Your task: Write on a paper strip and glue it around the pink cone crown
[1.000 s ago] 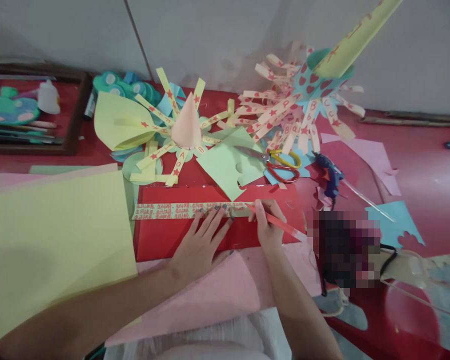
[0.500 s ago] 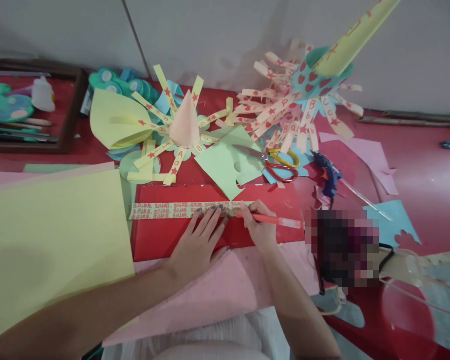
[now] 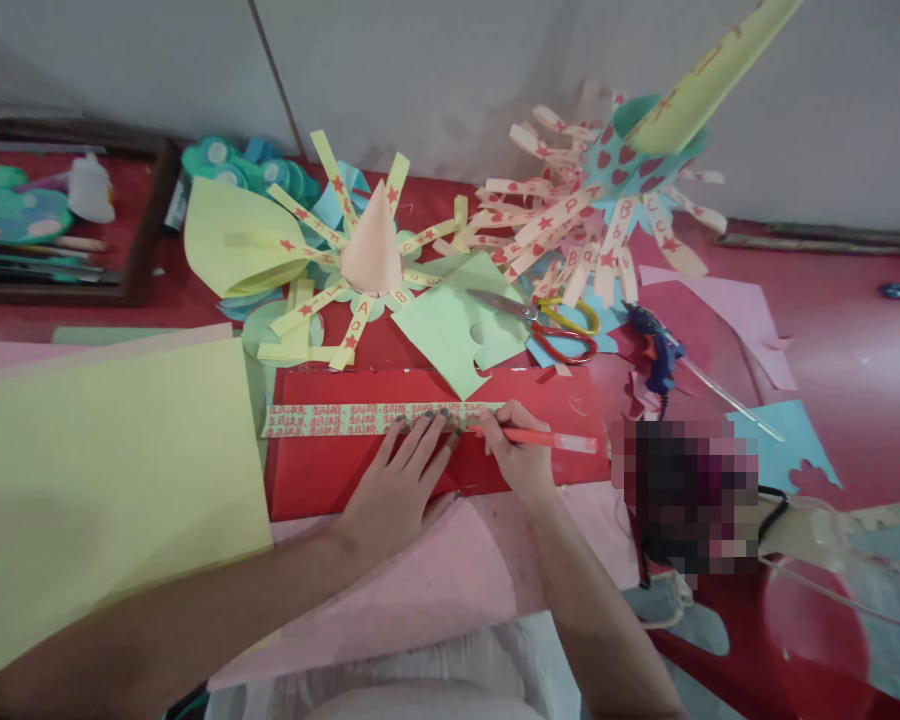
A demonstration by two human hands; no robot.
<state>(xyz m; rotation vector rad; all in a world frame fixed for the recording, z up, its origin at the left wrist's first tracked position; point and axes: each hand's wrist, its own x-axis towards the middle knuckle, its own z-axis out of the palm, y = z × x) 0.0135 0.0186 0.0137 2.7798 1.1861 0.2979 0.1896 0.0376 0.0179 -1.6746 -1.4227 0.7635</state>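
My left hand (image 3: 401, 480) lies flat with fingers spread, pressing a long yellow paper strip (image 3: 330, 418) covered in red marks against a red sheet (image 3: 322, 475). My right hand (image 3: 516, 450) pinches a red pen (image 3: 551, 439), held nearly level, its tip at the strip's right end just beside my left fingertips.
Yellow sheet (image 3: 112, 480) at left, pink sheet (image 3: 435, 580) in front. Behind: paper cone with starred strips (image 3: 373, 245), green paper (image 3: 457, 325), scissors (image 3: 551, 325), glue gun (image 3: 656, 350), a tall decorated cone (image 3: 630, 170). Wooden tray (image 3: 60, 225) far left. Blurred patch (image 3: 690, 495) at right.
The pen has swung from a steep slant to nearly level, and my right hand shifted slightly left along the strip. My left hand has stayed put.
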